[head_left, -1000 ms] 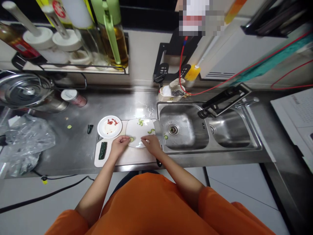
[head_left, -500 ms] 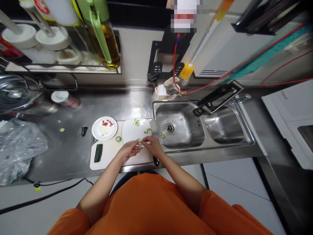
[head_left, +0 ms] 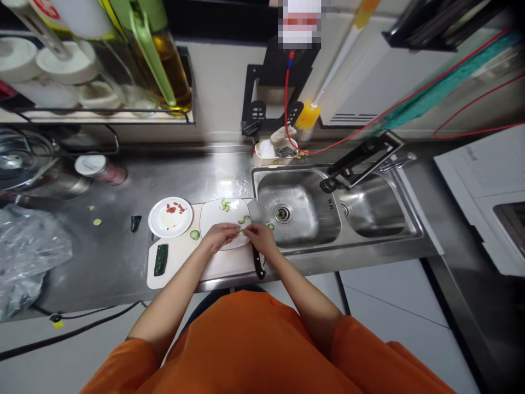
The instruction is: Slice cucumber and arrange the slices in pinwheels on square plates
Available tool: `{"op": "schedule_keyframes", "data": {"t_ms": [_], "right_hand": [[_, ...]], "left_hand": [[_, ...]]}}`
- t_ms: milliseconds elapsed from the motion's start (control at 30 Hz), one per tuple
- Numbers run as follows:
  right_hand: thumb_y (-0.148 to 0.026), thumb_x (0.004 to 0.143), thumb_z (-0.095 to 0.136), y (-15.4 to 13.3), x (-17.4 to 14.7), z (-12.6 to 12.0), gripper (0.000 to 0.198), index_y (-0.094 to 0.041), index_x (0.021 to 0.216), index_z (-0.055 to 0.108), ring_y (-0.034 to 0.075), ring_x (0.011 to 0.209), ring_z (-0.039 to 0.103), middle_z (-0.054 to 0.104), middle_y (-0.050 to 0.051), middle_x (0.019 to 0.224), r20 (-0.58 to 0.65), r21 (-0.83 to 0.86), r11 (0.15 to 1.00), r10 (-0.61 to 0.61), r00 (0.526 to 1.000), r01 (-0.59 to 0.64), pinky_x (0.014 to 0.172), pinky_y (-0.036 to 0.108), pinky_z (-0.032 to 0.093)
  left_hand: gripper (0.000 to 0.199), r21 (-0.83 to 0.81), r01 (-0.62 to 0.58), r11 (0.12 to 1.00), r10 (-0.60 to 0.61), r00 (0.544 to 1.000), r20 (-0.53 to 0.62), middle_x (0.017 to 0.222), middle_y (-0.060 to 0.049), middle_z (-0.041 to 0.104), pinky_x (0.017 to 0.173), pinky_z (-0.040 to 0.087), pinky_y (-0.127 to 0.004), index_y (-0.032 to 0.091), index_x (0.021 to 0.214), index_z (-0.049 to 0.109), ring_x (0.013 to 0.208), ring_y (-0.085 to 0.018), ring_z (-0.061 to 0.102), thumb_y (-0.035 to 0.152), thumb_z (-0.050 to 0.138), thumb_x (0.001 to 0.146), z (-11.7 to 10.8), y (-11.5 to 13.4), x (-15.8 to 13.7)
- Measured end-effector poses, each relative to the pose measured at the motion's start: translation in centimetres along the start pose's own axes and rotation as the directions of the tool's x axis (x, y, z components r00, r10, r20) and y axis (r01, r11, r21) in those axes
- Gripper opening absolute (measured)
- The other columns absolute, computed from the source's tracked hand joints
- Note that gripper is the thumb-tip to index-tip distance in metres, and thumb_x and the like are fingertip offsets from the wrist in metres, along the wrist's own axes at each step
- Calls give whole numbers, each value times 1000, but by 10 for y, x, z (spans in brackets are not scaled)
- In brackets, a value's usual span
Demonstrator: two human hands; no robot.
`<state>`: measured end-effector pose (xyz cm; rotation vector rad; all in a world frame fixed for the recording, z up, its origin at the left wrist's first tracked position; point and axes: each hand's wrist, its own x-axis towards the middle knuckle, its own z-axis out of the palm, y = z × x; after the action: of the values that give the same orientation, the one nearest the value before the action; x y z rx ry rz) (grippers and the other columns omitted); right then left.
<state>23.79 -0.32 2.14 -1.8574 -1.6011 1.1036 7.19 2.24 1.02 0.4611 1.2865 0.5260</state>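
The left hand (head_left: 220, 236) and right hand (head_left: 261, 239) meet above the square plate (head_left: 213, 216), their fingertips pinching a small green slice (head_left: 240, 230) between them; its outline is partly hidden by the fingers. Beneath the hands, the square plate rests on the board (head_left: 221, 265). Near the far edge of this plate, pale green pieces are set out as a rosette (head_left: 225, 205); toward its right side lie curved pieces (head_left: 244, 220), just beyond the right hand.

On the board, left of the square plate, are a round piece (head_left: 194, 235) and, nearer the person, a dark green cucumber (head_left: 161, 260). The round plate (head_left: 152, 219), bearing red bits (head_left: 171, 208), overlaps the board's far left corner. The black handle of the knife (head_left: 259, 262) points toward the person, beside the right wrist; its blade is partly covered by the right hand.

Farther left, a dark stub (head_left: 135, 222) and a pale disc (head_left: 97, 222) lie apart on the table (head_left: 115, 257), with a clear bag (head_left: 35, 241) at the left edge of the view. To the right is the sink (head_left: 301, 213), the tap (head_left: 361, 161) standing behind it.
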Motion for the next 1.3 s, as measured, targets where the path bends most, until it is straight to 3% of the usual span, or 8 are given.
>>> {"op": "schedule_keyframes", "data": {"t_ms": [200,367,733,1300], "right_hand": [[-32,79,59,4,14,6,18,-20,77,71,14,69,59,69,2,73,-62,-95,979,175,983,-180,62,23,37],[-34,82,55,-8,18,5,21,-22,86,72,18,79,60,71,3,82,-81,-221,921,309,948,-320,66,25,38],[-27,86,48,-20,18,9,23,-20,89,70,26,104,52,69,9,93,-109,-374,858,337,935,-353,77,33,38],[-27,89,45,-21,20,11,24,-19,92,68,28,106,49,68,10,96,-110,-417,844,320,941,-336,78,36,37]], "left_hand": [[20,343,-248,906,262,965,5,68,-2,68,59,43,-22,15,78,71,59,-10,57,20,75,60,4,11,24],[15,545,-303,782,373,927,-21,70,0,69,64,44,-23,19,79,72,62,-11,58,23,70,65,5,12,40],[13,676,-345,651,454,891,17,71,1,68,70,45,-25,20,81,72,68,-13,60,23,65,70,8,11,45],[11,745,-332,579,483,875,14,75,-1,70,71,44,-26,21,80,71,73,-15,62,23,63,74,14,15,45]]}}
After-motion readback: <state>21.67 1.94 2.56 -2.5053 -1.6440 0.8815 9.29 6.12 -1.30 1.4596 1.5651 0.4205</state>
